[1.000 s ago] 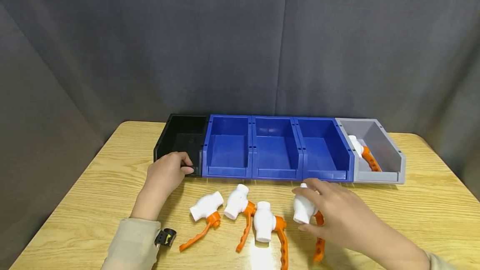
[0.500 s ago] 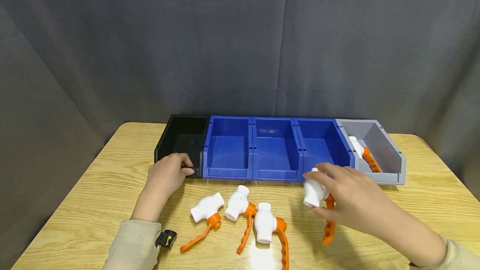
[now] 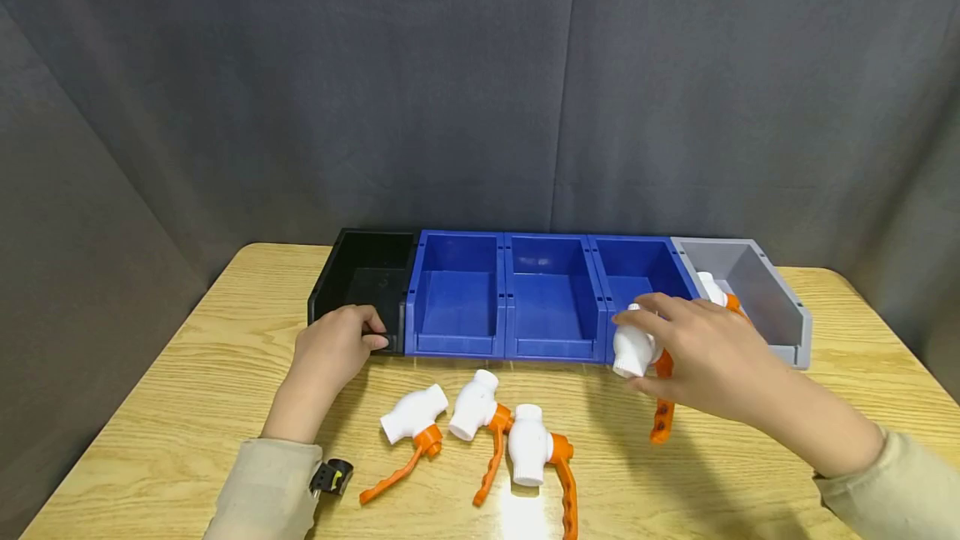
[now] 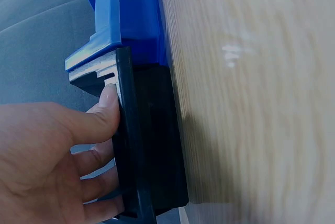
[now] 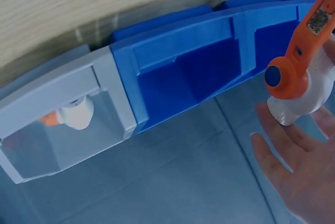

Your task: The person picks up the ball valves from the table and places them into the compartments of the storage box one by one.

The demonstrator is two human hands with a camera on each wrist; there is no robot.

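Seen from the head camera, five joined bins run from nine to three o'clock across the table (image 3: 187, 373): a black bin (image 3: 377, 250) at the nine o'clock end, then a first blue bin (image 3: 457, 302), a second blue bin (image 3: 546, 307) and a third blue bin (image 3: 630, 250), with a grey bin (image 3: 772, 298) at the three o'clock end. The grey bin contains a stored valve (image 3: 712, 288), its white body towards eleven o'clock and its orange handle towards five.

The left hand (image 3: 332, 350) grips the front edge of the black bin, thumb on one side and bent fingers on the other. The right hand (image 3: 705, 357) is partly closed, holding a white valve (image 3: 632, 351) by its body between thumb and fingers. This held piece is off the table, in front of the third blue bin in the head view, orange handle hanging towards six o'clock.

On the table, at six o'clock from the blue bins, lie the left valve (image 3: 414, 413), the middle valve (image 3: 474, 407) and the right valve (image 3: 529, 444). Their handles point between seven and eight, just past six, and about six o'clock respectively.
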